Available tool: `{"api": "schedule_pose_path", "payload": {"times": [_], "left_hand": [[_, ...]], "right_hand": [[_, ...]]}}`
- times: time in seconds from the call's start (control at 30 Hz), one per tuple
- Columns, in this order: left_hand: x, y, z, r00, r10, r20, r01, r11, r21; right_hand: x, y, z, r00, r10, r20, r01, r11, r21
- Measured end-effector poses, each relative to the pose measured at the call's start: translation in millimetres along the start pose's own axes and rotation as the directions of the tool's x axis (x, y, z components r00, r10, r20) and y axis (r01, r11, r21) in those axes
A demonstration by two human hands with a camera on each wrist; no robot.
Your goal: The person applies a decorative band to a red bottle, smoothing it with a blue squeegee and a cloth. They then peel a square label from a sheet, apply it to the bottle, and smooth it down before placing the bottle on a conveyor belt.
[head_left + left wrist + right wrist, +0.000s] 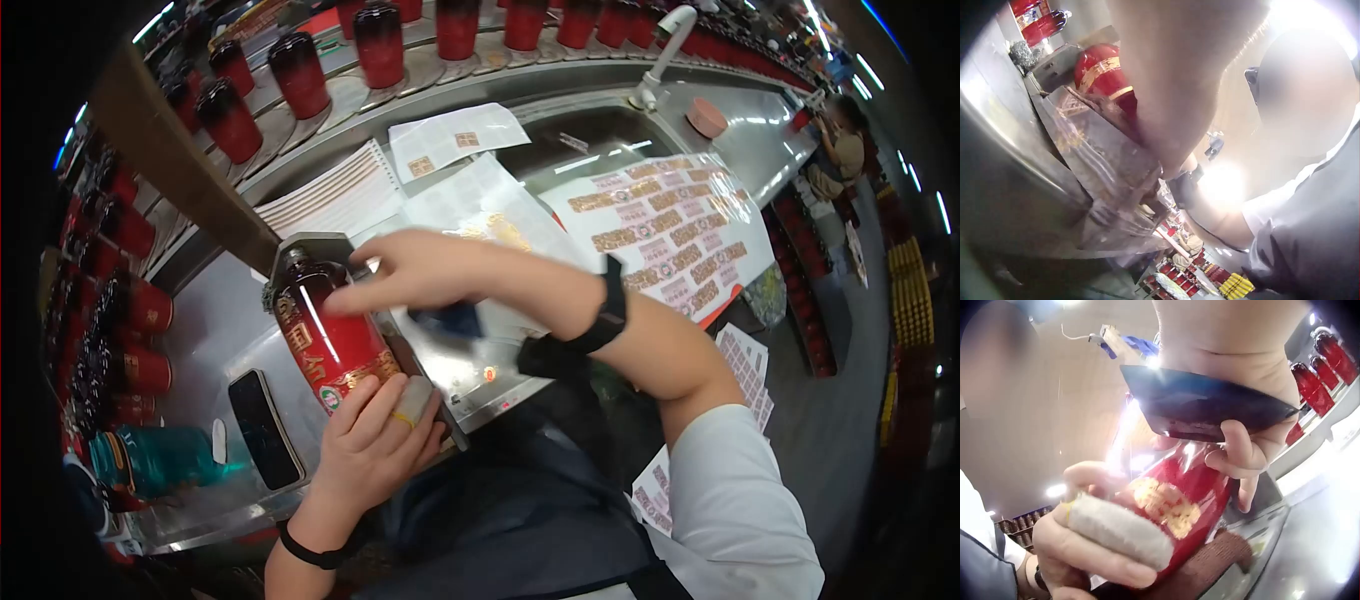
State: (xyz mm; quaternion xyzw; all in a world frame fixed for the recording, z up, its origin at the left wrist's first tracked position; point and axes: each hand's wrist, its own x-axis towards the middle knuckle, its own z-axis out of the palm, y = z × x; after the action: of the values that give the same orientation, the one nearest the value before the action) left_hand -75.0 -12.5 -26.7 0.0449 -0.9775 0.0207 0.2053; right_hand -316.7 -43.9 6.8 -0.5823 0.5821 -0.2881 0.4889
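Note:
A glossy red glass bottle (345, 335) with a black shoulder and gold lettering lies tilted in a metal cradle (325, 241). My left hand (375, 445) holds its base end, fingers curled over it. One finger wears a grey-white wrap (1119, 531) with a yellow band. Above the bottle's side is my right hand (410, 275), blurred, fingertips right at the glass. Curled right fingers hold a dark flat trapezoid piece (1197, 406) against the palm. In the left wrist view my left hand hides much of the bottle (1100, 69).
Sheets of gold and pink labels (660, 235) lie to the right. A black phone (265, 430) and a teal bottle (165, 460) sit at the left. Red-black bottles (380, 50) line the conveyor behind. A brown post (185, 140) rises beside the cradle; a white faucet (665, 60) stands at the back.

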Motion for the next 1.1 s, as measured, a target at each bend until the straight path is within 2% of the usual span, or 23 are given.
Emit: {"api": "schedule_pose_path", "payload": {"times": [0.03,0.1,0.13,0.17,0.23,0.27,0.3,0.33,0.37,0.4,0.47,0.5,0.57,0.6,0.63,0.7,0.77,0.83,0.9,0.97,1.03,1.07,1.1], "left_hand": [[-0.7,-1.6,-1.4,1.000,-0.021,-0.004,0.021,1.000,0.003],[0.6,-4.1,-7.8,0.986,-0.157,-0.061,0.156,0.987,-0.025],[-3.5,-4.5,-7.8,0.970,-0.241,-0.037,0.240,0.970,-0.042],[-8.3,-5.6,-6.4,0.965,-0.258,-0.041,0.256,0.966,-0.045],[-17.5,-7.0,-3.4,0.905,-0.417,-0.081,0.397,0.898,-0.189],[-24.9,-10.0,1.1,0.918,-0.369,-0.141,0.346,0.923,-0.167],[-37.2,-9.2,11.4,0.914,-0.378,-0.146,0.354,0.920,-0.167],[-53.0,-5.4,25.0,0.850,-0.504,-0.155,0.433,0.834,-0.341],[-61.6,-2.6,34.1,0.769,-0.623,-0.140,0.486,0.714,-0.504],[-66.8,-5.1,37.2,0.795,-0.598,-0.102,0.456,0.699,-0.551],[-72.2,-5.9,36.0,0.764,-0.644,-0.038,0.504,0.633,-0.588],[-73.2,-6.7,35.3,0.740,-0.672,0.026,0.538,0.569,-0.622],[-71.3,-10.8,35.5,0.733,-0.678,0.045,0.532,0.532,-0.659],[-68.7,-11.8,36.5,0.734,-0.676,0.064,0.521,0.500,-0.692],[-68.3,-14.4,35.7,0.729,-0.681,0.066,0.522,0.491,-0.697],[-69.4,-17.9,33.9,0.767,-0.641,0.032,0.507,0.574,-0.643],[-70.8,-20.0,32.8,0.775,-0.631,0.028,0.500,0.586,-0.637],[-69.6,-20.3,36.1,0.783,-0.622,0.024,0.496,0.599,-0.628],[-71.5,-20.0,38.8,0.770,-0.636,0.042,0.459,0.508,-0.729],[-72.2,-19.5,34.5,0.763,-0.643,0.063,0.492,0.514,-0.703],[-70.3,-21.6,31.9,0.747,-0.659,0.086,0.534,0.518,-0.669],[-66.4,-25.3,32.0,0.774,-0.633,0.013,0.483,0.576,-0.660],[-64.4,-28.4,31.3,0.794,-0.605,-0.056,0.435,0.630,-0.643]], "right_hand": [[-9.3,-3.7,-17.8,0.995,0.086,-0.049,-0.087,0.996,-0.030],[-0.4,30.6,-63.1,0.985,0.089,-0.151,-0.093,0.995,-0.020],[-7.4,31.9,-84.0,0.952,0.143,-0.272,-0.151,0.989,-0.006],[3.7,59.0,-108.4,0.901,0.190,-0.390,-0.208,0.978,-0.004],[23.1,109.2,-152.3,0.816,0.239,-0.526,-0.310,0.949,-0.050],[31.2,126.2,-163.3,0.822,0.234,-0.520,-0.309,0.949,-0.061],[38.7,140.1,-171.6,0.766,0.217,-0.605,-0.376,0.915,-0.147],[47.0,145.4,-173.3,0.706,0.186,-0.683,-0.444,0.868,-0.222],[55.9,151.2,-176.3,0.715,0.182,-0.675,-0.440,0.868,-0.232],[65.6,151.2,-174.3,0.684,0.179,-0.707,-0.474,0.846,-0.244],[85.6,150.2,-171.5,0.636,0.163,-0.754,-0.517,0.815,-0.260],[94.4,150.8,-171.6,0.644,0.162,-0.748,-0.516,0.814,-0.268],[107.4,151.8,-173.9,0.639,0.159,-0.752,-0.610,0.700,-0.370],[111.4,160.1,-181.3,0.620,0.164,-0.767,-0.620,0.702,-0.350],[109.7,168.7,-189.3,0.623,0.166,-0.764,-0.623,0.696,-0.357],[99.9,176.4,-204.1,0.657,0.239,-0.715,-0.621,0.709,-0.334],[87.2,177.4,-212.0,0.620,0.271,-0.736,-0.648,0.706,-0.287],[79.7,183.9,-219.6,0.565,0.345,-0.750,-0.728,0.636,-0.255],[74.5,192.5,-221.0,0.574,0.291,-0.766,-0.684,0.684,-0.252],[74.4,198.7,-219.8,0.602,0.286,-0.746,-0.590,0.788,-0.173],[76.0,228.1,-243.5,0.624,0.230,-0.747,-0.568,0.790,-0.231],[78.1,237.6,-250.9,0.637,0.172,-0.751,-0.544,0.791,-0.280],[68.7,210.1,-241.8,0.618,0.178,-0.765,-0.636,0.686,-0.354]]}}
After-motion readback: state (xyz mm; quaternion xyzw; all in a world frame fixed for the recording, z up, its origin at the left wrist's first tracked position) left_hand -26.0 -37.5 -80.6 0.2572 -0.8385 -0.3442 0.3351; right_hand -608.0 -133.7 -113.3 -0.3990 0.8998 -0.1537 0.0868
